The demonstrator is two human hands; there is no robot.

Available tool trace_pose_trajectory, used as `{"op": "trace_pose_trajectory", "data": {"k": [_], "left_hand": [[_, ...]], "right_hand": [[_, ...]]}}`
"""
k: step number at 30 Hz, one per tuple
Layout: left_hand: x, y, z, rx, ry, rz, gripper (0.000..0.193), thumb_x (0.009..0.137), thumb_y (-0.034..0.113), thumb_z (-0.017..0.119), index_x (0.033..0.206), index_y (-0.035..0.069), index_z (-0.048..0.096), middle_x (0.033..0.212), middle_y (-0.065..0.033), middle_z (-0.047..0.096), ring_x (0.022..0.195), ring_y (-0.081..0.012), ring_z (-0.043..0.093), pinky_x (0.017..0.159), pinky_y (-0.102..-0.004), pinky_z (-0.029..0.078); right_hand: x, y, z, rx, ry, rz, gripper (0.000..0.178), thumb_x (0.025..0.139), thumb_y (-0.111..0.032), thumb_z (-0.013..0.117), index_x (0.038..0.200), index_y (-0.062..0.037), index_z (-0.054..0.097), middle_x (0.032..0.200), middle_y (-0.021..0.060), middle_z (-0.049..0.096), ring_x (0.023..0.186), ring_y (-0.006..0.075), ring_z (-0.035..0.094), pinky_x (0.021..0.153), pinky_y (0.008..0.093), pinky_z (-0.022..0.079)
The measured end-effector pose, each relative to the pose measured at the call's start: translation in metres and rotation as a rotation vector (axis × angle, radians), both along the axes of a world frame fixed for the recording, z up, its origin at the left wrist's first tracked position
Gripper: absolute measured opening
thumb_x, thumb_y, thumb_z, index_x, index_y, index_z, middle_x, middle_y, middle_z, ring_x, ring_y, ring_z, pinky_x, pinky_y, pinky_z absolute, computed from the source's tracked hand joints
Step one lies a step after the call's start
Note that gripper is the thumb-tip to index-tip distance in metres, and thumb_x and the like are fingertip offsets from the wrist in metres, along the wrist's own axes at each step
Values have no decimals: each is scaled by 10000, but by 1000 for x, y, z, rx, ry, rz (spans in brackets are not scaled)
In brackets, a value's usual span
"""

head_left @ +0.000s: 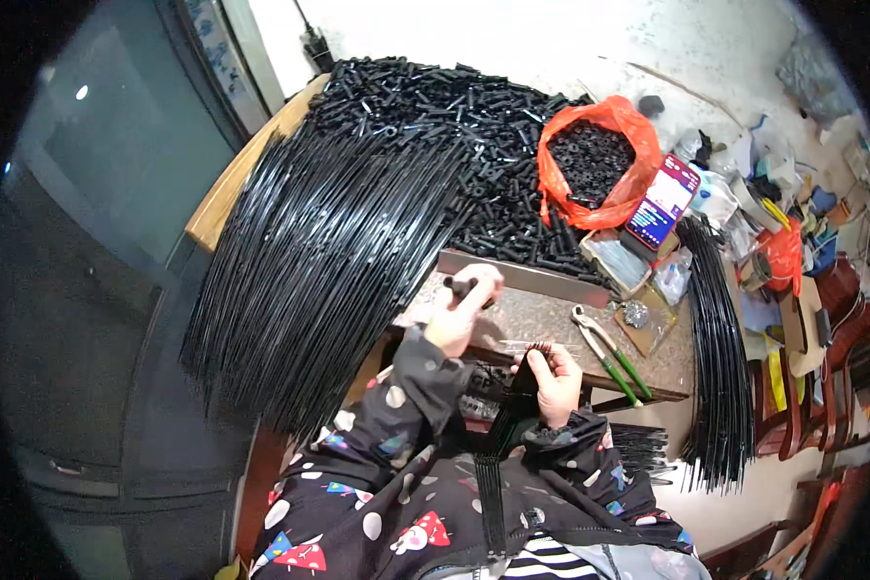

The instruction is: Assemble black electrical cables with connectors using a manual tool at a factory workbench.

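Observation:
My left hand (459, 314) is closed around a short black tube-like piece (462, 288), just over the near edge of the worktable. To its right, my right hand (557, 385) grips a bundle of thin black rods (520, 391) that runs down toward my lap. Fine pale wire-like tips stick out sideways by its fingers. A great heap of short black tubes (396, 101) covers the back of the table. Left of my hands lies a wide fan of long black rods (319, 261), overhanging the edge.
A metal bar (532, 280) fronts the heap. Green-handled pliers (609, 356) lie right of my hands. Behind are a red plastic bag (554, 145) of small black rings and a lit phone (662, 201). More black rods (720, 387) hang at the right; clutter lies beyond.

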State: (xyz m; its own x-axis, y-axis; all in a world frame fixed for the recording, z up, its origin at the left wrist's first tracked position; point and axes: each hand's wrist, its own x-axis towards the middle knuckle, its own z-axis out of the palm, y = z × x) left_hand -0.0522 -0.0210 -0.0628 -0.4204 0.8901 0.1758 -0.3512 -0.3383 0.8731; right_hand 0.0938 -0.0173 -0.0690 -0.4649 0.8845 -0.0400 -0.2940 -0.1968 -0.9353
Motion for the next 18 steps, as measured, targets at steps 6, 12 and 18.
{"op": "trace_pose_trajectory", "data": {"k": [6,12,18], "left_hand": [[24,2,22,161,290,-99,99,769,146,427,743,54,452,663,-12,463,572,-70,407,512,-201,342],[-3,-25,-7,-287,-354,-178,45,711,46,481,746,21,473,627,-26,490,501,-65,422,440,-168,349],[9,-34,-34,-186,-617,-524,212,688,-16,480,900,-16,469,780,-76,525,632,-114,510,584,-192,423]], "right_hand": [[-7,-14,0,183,-90,-86,91,719,-42,486,791,12,484,697,15,512,603,62,461,567,175,373],[-3,-4,-10,40,-120,-18,81,751,-68,439,798,-11,472,688,25,510,578,70,465,530,175,378],[-16,-5,-6,-217,92,-96,104,729,-45,476,823,-5,455,742,18,486,682,70,440,614,178,355]]}}
